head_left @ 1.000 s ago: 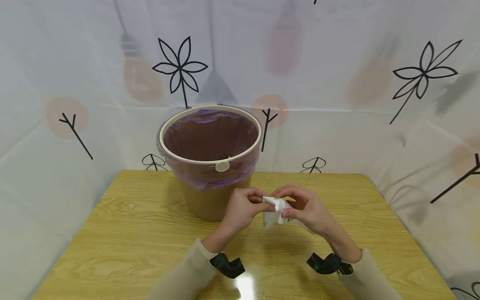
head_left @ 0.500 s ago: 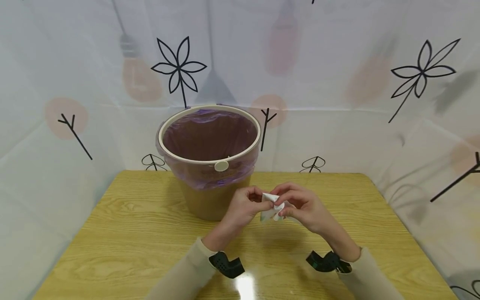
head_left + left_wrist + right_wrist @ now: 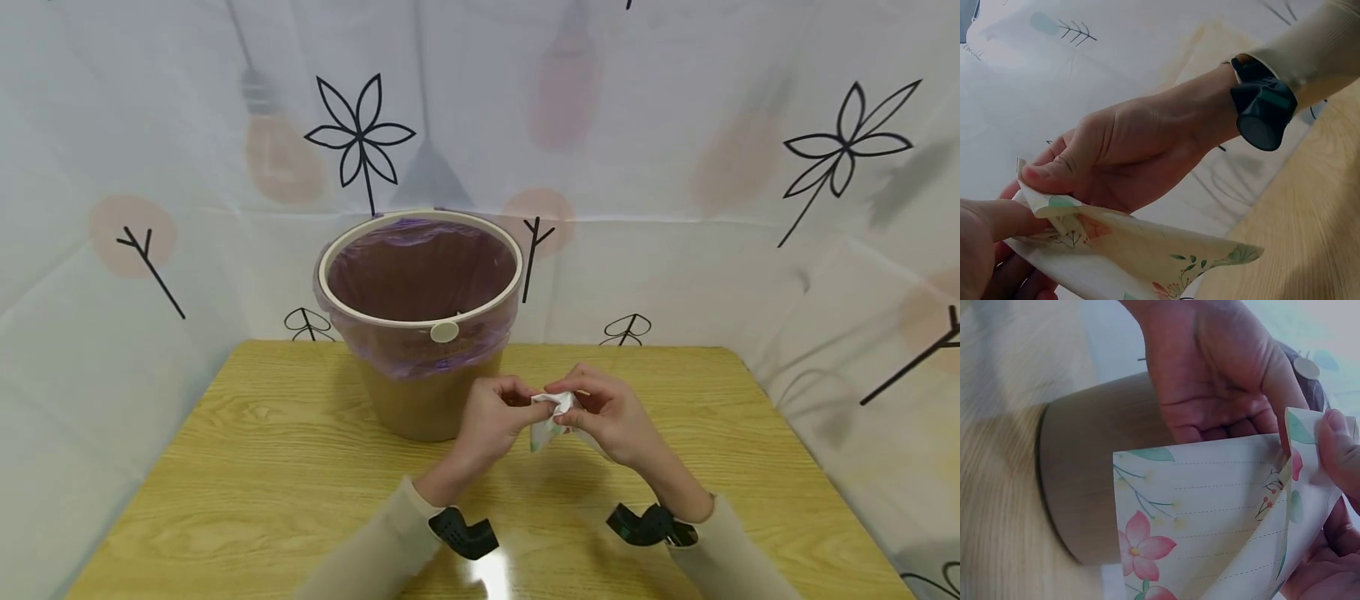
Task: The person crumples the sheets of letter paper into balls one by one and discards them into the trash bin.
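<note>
Between both hands is a sheet of lined writing paper [image 3: 542,435] printed with flowers and leaves. My left hand [image 3: 489,423] pinches its left part between thumb and fingers. My right hand [image 3: 613,423] pinches the other side, close beside the left fingertips. In the right wrist view the paper [image 3: 1210,506] shows ruled lines and a pink flower, with its right part folded over under the right thumb [image 3: 1338,447]. The left wrist view shows the paper [image 3: 1141,250] bent, a pointed corner sticking out. Some fingertips are hidden behind it.
Behind and left of the hands stands a brown trash bin [image 3: 416,400] with a cream rim and a purple bag liner [image 3: 450,354]. It rests on a wooden table [image 3: 247,467]. A patterned cloth [image 3: 660,225] hangs behind the table.
Both hands keep their pinch on the paper near the same place, with the left shifted slightly right. The paper's loose part rose, then dropped again as the fingers worked its fold.
</note>
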{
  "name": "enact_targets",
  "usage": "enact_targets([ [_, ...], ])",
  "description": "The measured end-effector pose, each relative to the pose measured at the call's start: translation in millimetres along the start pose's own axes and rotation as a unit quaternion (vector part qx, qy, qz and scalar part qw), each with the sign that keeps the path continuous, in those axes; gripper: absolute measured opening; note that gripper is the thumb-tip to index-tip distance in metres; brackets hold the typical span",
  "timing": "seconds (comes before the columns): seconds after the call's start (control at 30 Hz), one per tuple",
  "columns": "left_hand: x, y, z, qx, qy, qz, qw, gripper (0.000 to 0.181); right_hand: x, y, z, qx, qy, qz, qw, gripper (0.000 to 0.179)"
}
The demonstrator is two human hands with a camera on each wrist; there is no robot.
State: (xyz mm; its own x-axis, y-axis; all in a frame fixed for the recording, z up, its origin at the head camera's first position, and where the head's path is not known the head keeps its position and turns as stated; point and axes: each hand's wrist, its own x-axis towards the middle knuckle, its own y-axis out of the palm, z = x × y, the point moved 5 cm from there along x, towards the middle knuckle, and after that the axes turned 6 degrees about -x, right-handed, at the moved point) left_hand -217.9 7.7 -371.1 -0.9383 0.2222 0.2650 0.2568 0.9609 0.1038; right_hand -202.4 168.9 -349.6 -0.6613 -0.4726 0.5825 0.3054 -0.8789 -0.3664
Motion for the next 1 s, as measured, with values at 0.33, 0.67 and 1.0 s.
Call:
enact_targets([
  [0.33,-2.4,6.8,-8.3,0.033,0.062,0.141,0.9875,0.029,1.4,-10.2,4.4,0.068,-0.004,-0.073,0.9951,0.010],
  [0.67,0.9,8.6,-0.5,0.104,0.094,0.063,0.9881,0.016,0.2,-10.2,-8.4,0.089,0.058,-0.162,0.9812,0.012],
  [1.0,5.7,-0.6,-8.4,0.084,0.086,0.052,0.9913,0.009,0.7,-16.0,-8.6,-0.047,0.124,-0.018,0.9910,0.034],
])
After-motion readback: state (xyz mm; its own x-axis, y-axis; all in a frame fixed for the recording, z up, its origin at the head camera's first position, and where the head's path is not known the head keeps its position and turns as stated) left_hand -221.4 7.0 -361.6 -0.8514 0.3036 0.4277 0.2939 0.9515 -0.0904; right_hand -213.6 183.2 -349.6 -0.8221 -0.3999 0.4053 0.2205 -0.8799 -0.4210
